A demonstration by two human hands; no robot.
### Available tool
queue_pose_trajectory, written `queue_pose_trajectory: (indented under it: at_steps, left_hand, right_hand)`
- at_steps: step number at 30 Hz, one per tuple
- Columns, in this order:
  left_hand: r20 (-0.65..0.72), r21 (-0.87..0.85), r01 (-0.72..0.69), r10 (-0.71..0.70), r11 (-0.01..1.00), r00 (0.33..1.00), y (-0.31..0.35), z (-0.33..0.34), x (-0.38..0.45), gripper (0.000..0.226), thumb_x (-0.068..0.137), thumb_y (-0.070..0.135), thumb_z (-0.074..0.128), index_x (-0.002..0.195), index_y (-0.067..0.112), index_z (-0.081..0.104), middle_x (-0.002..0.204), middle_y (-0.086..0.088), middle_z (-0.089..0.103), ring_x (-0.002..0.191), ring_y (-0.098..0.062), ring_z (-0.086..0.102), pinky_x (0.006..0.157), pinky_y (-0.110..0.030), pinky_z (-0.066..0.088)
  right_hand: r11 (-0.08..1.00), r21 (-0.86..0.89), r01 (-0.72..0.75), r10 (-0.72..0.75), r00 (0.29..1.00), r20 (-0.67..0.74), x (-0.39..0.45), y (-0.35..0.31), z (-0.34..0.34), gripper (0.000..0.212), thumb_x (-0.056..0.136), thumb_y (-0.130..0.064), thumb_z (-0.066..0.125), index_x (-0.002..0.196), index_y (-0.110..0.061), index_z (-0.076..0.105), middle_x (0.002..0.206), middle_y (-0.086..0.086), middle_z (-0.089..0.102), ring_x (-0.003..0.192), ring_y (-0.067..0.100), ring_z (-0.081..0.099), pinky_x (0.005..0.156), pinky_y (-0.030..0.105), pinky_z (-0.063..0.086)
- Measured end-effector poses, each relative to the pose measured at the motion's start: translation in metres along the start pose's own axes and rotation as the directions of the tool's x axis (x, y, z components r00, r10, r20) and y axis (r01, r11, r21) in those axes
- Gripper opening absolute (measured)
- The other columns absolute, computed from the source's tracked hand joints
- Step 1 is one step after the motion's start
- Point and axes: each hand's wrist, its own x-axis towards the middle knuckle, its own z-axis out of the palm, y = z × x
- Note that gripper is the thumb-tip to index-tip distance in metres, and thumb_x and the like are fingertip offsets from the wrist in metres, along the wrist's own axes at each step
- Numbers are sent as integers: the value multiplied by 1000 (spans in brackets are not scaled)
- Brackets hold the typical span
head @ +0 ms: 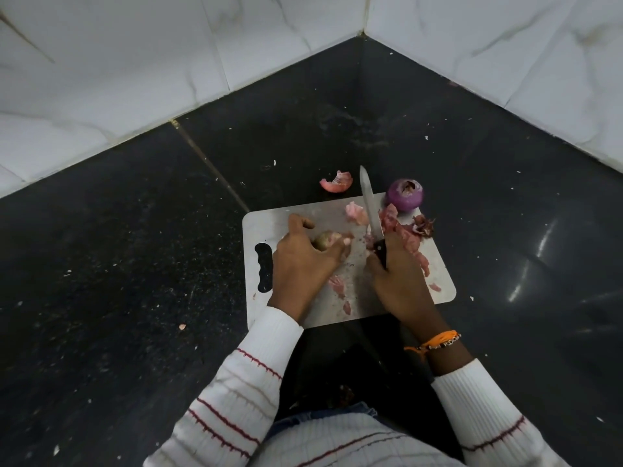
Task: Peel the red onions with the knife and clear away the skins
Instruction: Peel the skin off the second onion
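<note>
Here, both your hands work over the cutting board (296, 214) on the dark counter (135, 230).

Your left hand (303, 261) curls its fingers around a small onion (325, 241) with yellowish skin, holding it just above the board's left half. Your right hand (397, 278) grips the black handle of the knife (371, 210) — the blade points away from you, its tip past the board's far edge. A peeled purple onion (404, 195) sits at the board's far right corner. Pink skins (404, 237) lie scattered on the board's right side, beside the blade — one larger curled skin (337, 182) rests on the counter just beyond the board.
</note>
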Motion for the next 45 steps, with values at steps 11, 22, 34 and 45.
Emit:
queue_pose_trajectory:
  at_steps: [11,22,34,45]
  left_hand:
    - [265,48,-147,129,988,956,-3,-4,-6,40,84,18,65,121,22,50,95,4,61,81,-15,61,74,-25,48]
    - [75,206,-354,346,912,935,-8,13,-5,41,74,29,74,113,21,62,117,2,60,110,-17,43,86,-20,32]
    - [134,321,-367,342,873,930,1,20,-7,44,89,23,56,132,24,51,130,2,54,112,-24,39,92,-28,27]
    - [109,211,-372,356,904,928,-5,25,-5,39,86,3,55,125,7,57,124,-12,56,112,-23,50,90,-11,30]
  right_hand:
    - [996,89,21,-17,999,-46,5,3,14,27,90,-17,57,115,-11,50,106,-5,56,91,7,50,76,21,38]
    - [985,170,16,-14,1000,-11,-20,8,2,23,99,-21,34,104,-10,53,75,-14,48,67,-1,44,63,18,32]
    - [947,-321,11,26,993,111,-38,-4,-4,30,99,-20,30,124,-6,38,88,10,56,77,25,57,65,36,45]
    - [876,-482,7,56,991,118,-18,-25,4,25,98,-19,34,120,-8,39,106,9,63,94,26,63,70,30,38]
